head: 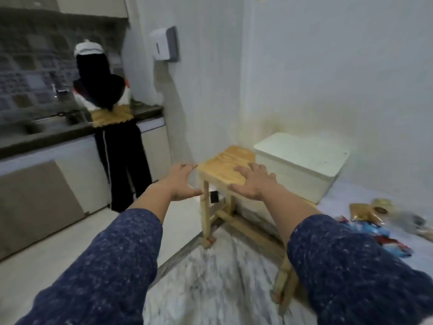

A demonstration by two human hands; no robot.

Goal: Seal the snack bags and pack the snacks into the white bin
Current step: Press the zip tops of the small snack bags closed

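A white bin [302,165] with its lid on stands on the floor against the right wall. Several snack bags [379,221], gold and blue-red, lie on a pale sheet at the right. A small wooden stool [225,167] stands just left of the bin. My left hand [181,181] is at the stool's left edge, fingers spread and curled towards it. My right hand [251,181] lies flat on the stool's seat, fingers apart. Neither hand holds a snack bag.
Another person [110,118] stands with their back to me at a kitchen counter [46,134] with a sink at the left. A paper dispenser [165,44] hangs on the wall. A marble-patterned mat [210,277] covers the floor under the stool.
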